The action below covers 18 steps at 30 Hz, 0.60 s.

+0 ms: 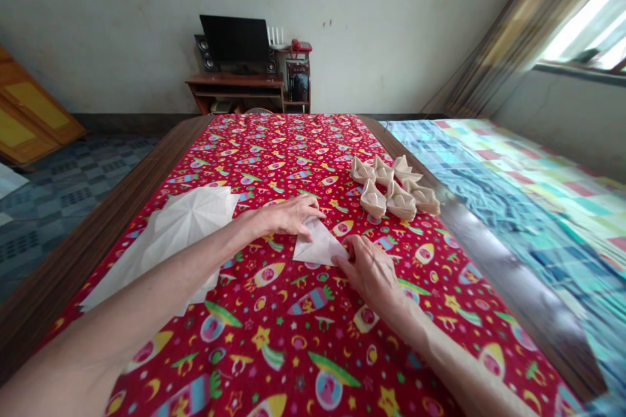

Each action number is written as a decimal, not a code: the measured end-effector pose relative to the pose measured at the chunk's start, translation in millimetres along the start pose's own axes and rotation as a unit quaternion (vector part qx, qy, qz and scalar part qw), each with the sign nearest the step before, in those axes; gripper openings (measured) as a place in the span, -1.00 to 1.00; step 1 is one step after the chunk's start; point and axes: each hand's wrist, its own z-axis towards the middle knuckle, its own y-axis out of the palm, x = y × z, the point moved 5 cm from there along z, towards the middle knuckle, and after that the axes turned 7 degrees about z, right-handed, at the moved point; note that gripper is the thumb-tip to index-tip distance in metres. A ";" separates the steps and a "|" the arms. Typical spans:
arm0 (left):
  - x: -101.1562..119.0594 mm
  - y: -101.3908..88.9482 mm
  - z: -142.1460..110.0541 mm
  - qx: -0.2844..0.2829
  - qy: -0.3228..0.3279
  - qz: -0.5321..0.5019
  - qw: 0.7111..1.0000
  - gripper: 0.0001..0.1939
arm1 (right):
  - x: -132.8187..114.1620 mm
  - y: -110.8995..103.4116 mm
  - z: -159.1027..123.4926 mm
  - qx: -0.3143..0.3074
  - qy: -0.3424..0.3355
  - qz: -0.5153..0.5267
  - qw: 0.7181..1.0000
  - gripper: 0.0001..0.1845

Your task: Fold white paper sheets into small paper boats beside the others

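Observation:
A white sheet of paper folded into a small triangle-like shape [317, 247] lies on the red cloth between my hands. My left hand [293, 214] pinches its upper edge, thumb on the face and fingers curled over the top. At the right corner, the thumb and bent fingers of my right hand [370, 268] are closed on the paper. Beyond my right hand stand several folded paper pieces [402, 202], shaped like boats with raised points, grouped in two rows. Left of my left forearm is a fanned pile of creased paper sheets [193, 218], partly hidden by the arm.
The red cloth [313, 313], printed with rockets and stars, covers a bed-like surface with dark wooden edges [169, 155]. Patchwork bedding [513, 189] adjoins it on the right. Against the far wall, a desk [239, 81] bears a monitor [235, 40] and speakers.

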 end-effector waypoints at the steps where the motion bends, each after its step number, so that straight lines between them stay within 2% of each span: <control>1: 0.3 0.1 0.3 -0.001 0.005 0.000 1.000 -0.44 | 0.0 -0.3 -0.1 0.001 0.001 0.004 1.000 -0.86; 7: 0.2 1.6 0.8 -0.003 0.003 0.002 1.000 -0.44 | -1.0 -0.8 -1.3 0.000 0.011 0.050 0.999 -0.92; 11: 1.9 0.1 0.5 -0.017 -0.014 0.000 1.000 -0.40 | 2.6 -0.1 -3.0 -0.001 0.025 0.015 1.000 -0.89; 14: 3.8 -1.8 -0.6 -0.007 -0.007 -0.010 1.000 -0.41 | 6.1 0.7 -4.6 -0.005 0.033 -0.014 0.999 -0.85; 18: 5.2 -1.8 -3.7 0.020 0.019 -0.037 0.999 -0.52 | 6.4 2.3 -6.9 -0.007 0.021 0.012 1.000 -0.87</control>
